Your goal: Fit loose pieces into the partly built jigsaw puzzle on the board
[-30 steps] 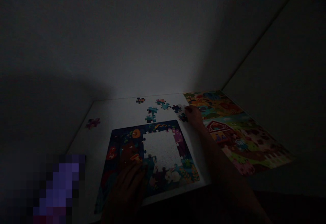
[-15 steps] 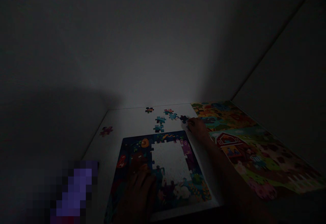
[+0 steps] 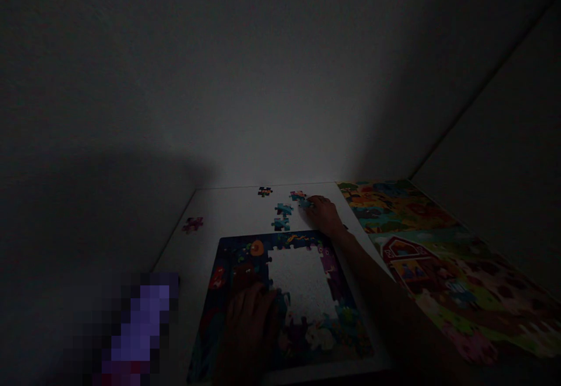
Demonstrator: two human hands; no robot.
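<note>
A jigsaw puzzle with a dark forest picture lies in front of me, its centre a pale bare area edged by piece outlines. My left hand rests on its lower left part, fingers stretched out flat. Beyond the puzzle's top edge, my right hand has its fingertips closed at a light blue puzzle piece, which they partly cover. Beside that lies a pink and blue piece. Two teal pieces sit to the left. Dim light hides the fingers' exact grip.
A dark multicoloured piece lies near the table's back edge, and a purple piece at far left. On the right are a farm picture and an animal picture. A wall rises behind. A purple pixelated patch covers the lower left.
My right hand has moved left from beside the dark piece to the light blue piece. The dark piece's former spot is now behind the hand. My left hand stays on the puzzle.
</note>
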